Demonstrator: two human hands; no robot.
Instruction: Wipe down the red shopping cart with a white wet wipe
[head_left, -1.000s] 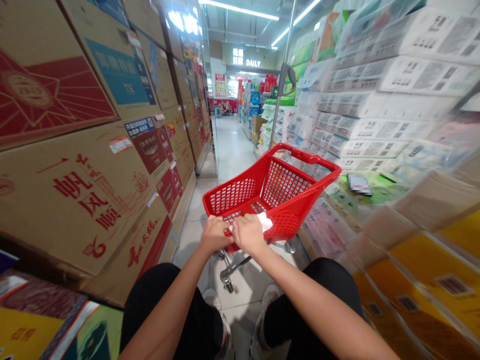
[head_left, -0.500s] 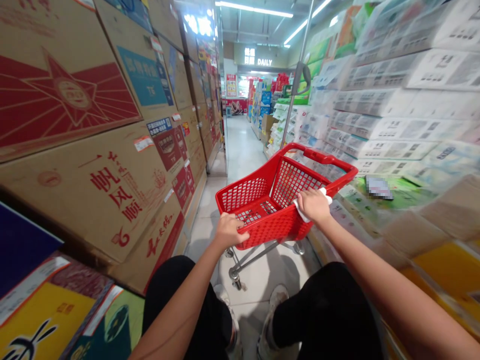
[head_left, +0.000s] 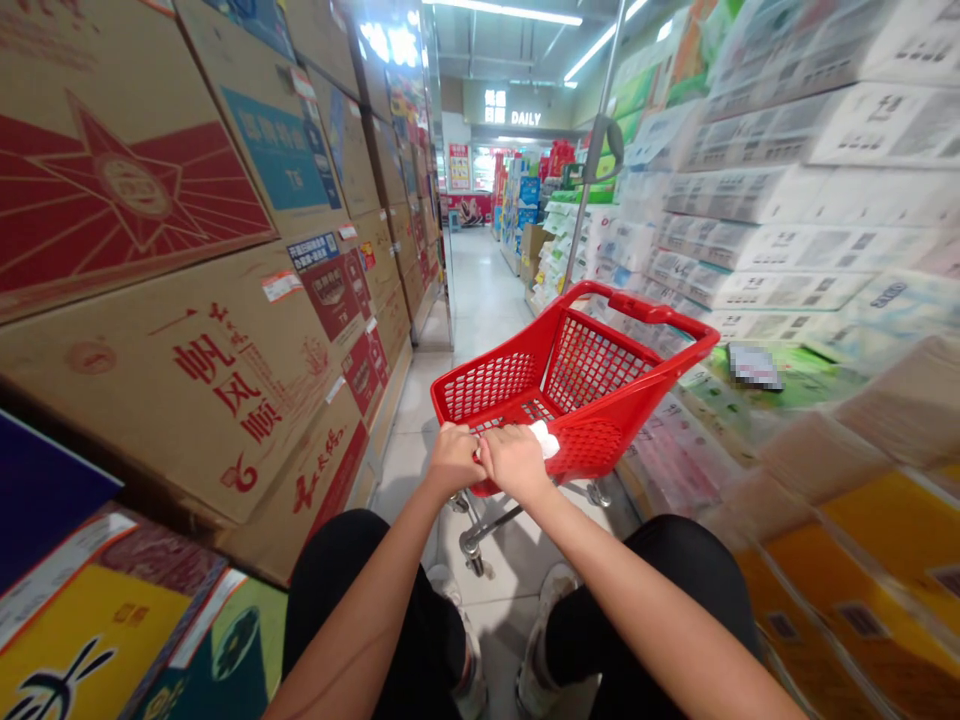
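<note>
A red plastic shopping cart (head_left: 600,447) on a grey metal frame stands in front of me, turned with its handle at the far right. My left hand (head_left: 454,460) grips the near left corner of its basket rim. Right beside it, my right hand (head_left: 516,462) lies over the same near rim, fingers closed on a white cloth (head_left: 546,440) that pokes out past the knuckles. I cannot tell whether the cloth is tissue or fabric. Only a few small dark bits show through the basket's grid bottom.
Stacked cardboard cartons (head_left: 247,370) wall the left side. Plastic-wrapped paper packs (head_left: 780,230) rise on the right, above yellow packs (head_left: 862,560). A metal pole with a grey hook (head_left: 600,150) stands behind the cart. A tiled aisle (head_left: 484,270) runs ahead.
My right hand has slid left along the near rim with the white cloth, from near the handle to beside my left hand. The left hand and the cart have stayed in place.
</note>
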